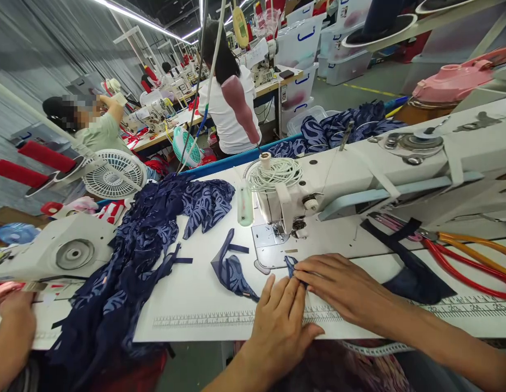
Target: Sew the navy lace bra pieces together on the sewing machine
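A small piece of navy patterned fabric lies on the white table just in front of the sewing machine's needle area. My right hand comes from the right, its fingers pressed together over the fabric. From below, my left hand meets it with the fingertips on the same piece; most of the fabric is hidden beneath both hands. To their left rests a navy bra cup piece with a short strap. A plain navy fabric piece is by my right forearm.
A long heap of navy patterned garments covers the table's left side. Red-handled scissors lie at the right. A printed ruler runs along the front edge. A co-worker's hand is at the far left; other people sit beyond.
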The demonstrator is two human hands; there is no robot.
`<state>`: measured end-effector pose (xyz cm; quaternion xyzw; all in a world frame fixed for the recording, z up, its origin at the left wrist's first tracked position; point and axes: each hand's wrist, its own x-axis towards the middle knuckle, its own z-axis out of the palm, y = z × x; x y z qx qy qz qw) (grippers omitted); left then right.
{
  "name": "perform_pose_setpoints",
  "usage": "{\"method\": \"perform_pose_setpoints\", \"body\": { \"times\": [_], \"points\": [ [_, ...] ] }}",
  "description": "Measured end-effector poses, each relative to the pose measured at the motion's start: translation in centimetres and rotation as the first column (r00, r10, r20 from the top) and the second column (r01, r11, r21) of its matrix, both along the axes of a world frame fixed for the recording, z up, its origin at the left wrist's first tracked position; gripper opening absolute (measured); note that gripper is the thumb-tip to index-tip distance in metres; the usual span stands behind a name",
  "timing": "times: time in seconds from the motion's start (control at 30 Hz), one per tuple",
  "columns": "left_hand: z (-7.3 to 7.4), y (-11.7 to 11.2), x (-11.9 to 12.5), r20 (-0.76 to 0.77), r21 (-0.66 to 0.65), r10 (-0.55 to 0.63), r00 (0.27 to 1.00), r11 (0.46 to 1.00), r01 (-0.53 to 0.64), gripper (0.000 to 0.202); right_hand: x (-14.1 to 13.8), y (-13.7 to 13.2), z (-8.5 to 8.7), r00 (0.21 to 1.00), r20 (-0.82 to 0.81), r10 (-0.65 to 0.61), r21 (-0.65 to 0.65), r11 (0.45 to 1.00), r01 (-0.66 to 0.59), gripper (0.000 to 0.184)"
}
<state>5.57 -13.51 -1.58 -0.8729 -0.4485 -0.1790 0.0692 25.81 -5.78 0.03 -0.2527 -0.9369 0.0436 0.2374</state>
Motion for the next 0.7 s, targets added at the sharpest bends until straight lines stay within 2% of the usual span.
{"method": "perform_pose_setpoints", "body": {
  "times": [0.07, 0.13, 0.17, 0.2, 0.27, 0.33, 0.43, 0.5, 0.57, 0.63, 0.7],
  "points": [
    [-0.2, -0.1, -0.5, -0.028, 0.003, -0.001, 1.0, 1.0, 0.002, 0.058, -0.1, 0.9, -0.2, 0.992, 0.06, -0.114, 0.07, 0.991, 0.11, 0.029],
    [-0.1, -0.1, -1.1, -0.044, -0.002, 0.005, 0.999, 1.0, -0.005, 0.055, 0.3, 1.6, 0.0, 0.938, 0.064, -0.342, 0.212, 0.923, 0.322, 0.029],
    [0.0, 0.0, -1.3, -0.052, -0.01, 0.003, 0.999, 1.0, -0.003, 0.054, 0.5, 1.8, 0.1, 0.903, 0.043, -0.428, 0.264, 0.876, 0.403, 0.029],
    [0.0, 0.1, -1.4, -0.058, -0.019, -0.001, 0.998, 1.0, -0.001, 0.054, 0.6, 1.9, 0.2, 0.885, 0.023, -0.465, 0.28, 0.853, 0.441, 0.028],
    [0.2, 0.3, -1.5, -0.066, -0.03, -0.011, 0.998, 1.0, 0.009, 0.055, 0.6, 1.6, 0.2, 0.904, 0.018, -0.428, 0.201, 0.887, 0.416, 0.025],
    [0.3, 0.5, -1.4, -0.074, -0.031, -0.028, 0.997, 0.999, 0.026, 0.053, 0.1, 0.9, 0.0, 0.924, 0.02, -0.382, 0.022, 0.924, 0.382, 0.02],
    [0.2, 0.3, -1.4, -0.088, -0.022, -0.064, 0.994, 0.998, 0.062, 0.049, -0.8, 0.1, -0.6, 0.942, 0.053, -0.33, -0.279, 0.901, 0.332, 0.014],
    [0.0, -0.1, -1.6, -0.079, -0.009, -0.082, 0.994, 0.997, 0.081, 0.046, -1.2, -0.3, -0.9, 0.977, 0.032, -0.211, -0.41, 0.889, 0.205, 0.015],
    [-0.4, -0.6, -1.8, -0.042, 0.023, -0.087, 0.995, 0.996, 0.088, 0.041, -1.4, -0.6, -1.1, 0.996, -0.026, -0.082, -0.409, 0.91, 0.064, 0.017],
    [-0.8, -1.2, -1.9, 0.007, 0.052, -0.076, 0.997, 0.996, 0.075, 0.038, -1.6, -1.0, -1.4, 0.998, -0.061, 0.01, -0.296, 0.955, -0.027, 0.037],
    [-1.1, -1.5, -2.0, 0.045, 0.056, -0.063, 0.997, 0.997, 0.06, 0.038, -1.7, -1.5, -1.5, 0.998, -0.046, 0.037, -0.172, 0.984, -0.044, 0.049]
  ]
}}
